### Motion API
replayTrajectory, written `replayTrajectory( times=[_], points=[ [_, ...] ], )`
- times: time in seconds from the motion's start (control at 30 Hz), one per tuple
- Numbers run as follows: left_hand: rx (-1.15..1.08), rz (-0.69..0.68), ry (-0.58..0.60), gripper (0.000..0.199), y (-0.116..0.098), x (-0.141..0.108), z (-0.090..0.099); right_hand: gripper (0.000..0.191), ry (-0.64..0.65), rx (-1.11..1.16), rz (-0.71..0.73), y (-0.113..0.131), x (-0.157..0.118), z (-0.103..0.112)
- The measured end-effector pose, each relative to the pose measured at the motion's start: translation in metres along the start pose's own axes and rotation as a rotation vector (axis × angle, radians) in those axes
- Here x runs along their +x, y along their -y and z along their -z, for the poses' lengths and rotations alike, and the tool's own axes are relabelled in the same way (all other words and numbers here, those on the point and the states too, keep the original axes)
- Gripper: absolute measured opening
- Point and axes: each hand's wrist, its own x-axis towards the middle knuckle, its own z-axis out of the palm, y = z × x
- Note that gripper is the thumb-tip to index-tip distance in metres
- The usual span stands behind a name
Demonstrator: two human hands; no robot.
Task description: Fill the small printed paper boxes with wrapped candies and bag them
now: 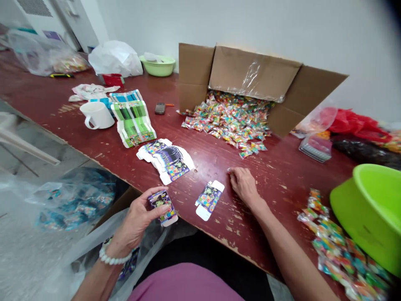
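Observation:
Between the thumb and fingers of my left hand (140, 213) is a small purple box (163, 207) with a white flap at its lower end, held at the table's front edge. My right hand (243, 184) rests on the red table with its fingers curled down; whatever may be under the fingertips is too small to make out. Between the two hands lies a flat purple carton (209, 198) with white flaps. A fanned stack of purple cartons (172, 161) is just beyond my left hand.
A cardboard box (253, 71) spills wrapped candies (232, 119) at the back. Green cartons (134, 121) and a white mug (97, 115) stand left. More candies (338, 246) lie beside a green basin (366, 213) at right. A plastic bag (78, 196) is below the table's left edge.

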Motion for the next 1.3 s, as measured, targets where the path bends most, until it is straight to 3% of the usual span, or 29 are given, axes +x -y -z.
replayTrajectory(
  times=[0.17, 0.3, 0.43, 0.57, 0.67, 0.73, 0.8, 0.93, 1.03, 1.13, 1.23, 1.3],
  points=[
    [-0.058, 0.022, -0.036, 0.050, -0.002, -0.007, -0.008, 0.025, 0.037, 0.113, 0.022, -0.007, -0.028, 0.021],
    [-0.120, 0.065, 0.016, 0.057, -0.004, -0.015, -0.018, 0.028, 0.036, 0.166, -0.173, -0.005, -0.041, 0.035],
    [-0.108, 0.083, 0.119, 0.053, -0.004, -0.021, -0.021, 0.025, 0.074, 0.185, -0.293, 0.005, -0.049, 0.039],
    [-0.051, 0.083, 0.075, 0.046, 0.000, -0.022, -0.023, 0.030, 0.057, 0.250, -0.325, 0.018, -0.058, 0.045],
    [-0.045, 0.086, 0.073, 0.049, 0.004, -0.023, -0.026, 0.034, -0.022, 0.375, -0.362, 0.041, -0.063, 0.056],
    [-0.061, 0.068, 0.084, 0.053, 0.006, -0.025, -0.031, 0.033, -0.042, 0.575, -0.332, 0.066, -0.066, 0.066],
    [-0.070, 0.056, 0.102, 0.054, 0.006, -0.029, -0.036, 0.029, 0.053, 0.721, -0.207, 0.095, -0.068, 0.074],
    [-0.089, 0.029, 0.199, 0.049, 0.005, -0.036, -0.041, 0.015, 0.116, 0.636, 0.125, 0.135, -0.068, 0.083],
    [-0.074, 0.051, 0.363, 0.047, 0.008, -0.040, -0.039, 0.014, 0.145, 0.559, 0.267, 0.142, -0.065, 0.091],
    [0.010, 0.137, 0.594, 0.047, 0.014, -0.043, -0.038, 0.014, 0.276, 0.564, 0.347, 0.143, -0.063, 0.098],
    [0.005, 0.188, 0.767, 0.048, 0.020, -0.047, -0.042, 0.004, 0.346, 0.610, 0.336, 0.143, -0.062, 0.099],
    [-0.041, 0.182, 0.806, 0.046, 0.021, -0.050, -0.047, 0.021, 0.278, 0.628, 0.258, 0.142, -0.064, 0.096]
  ],
)
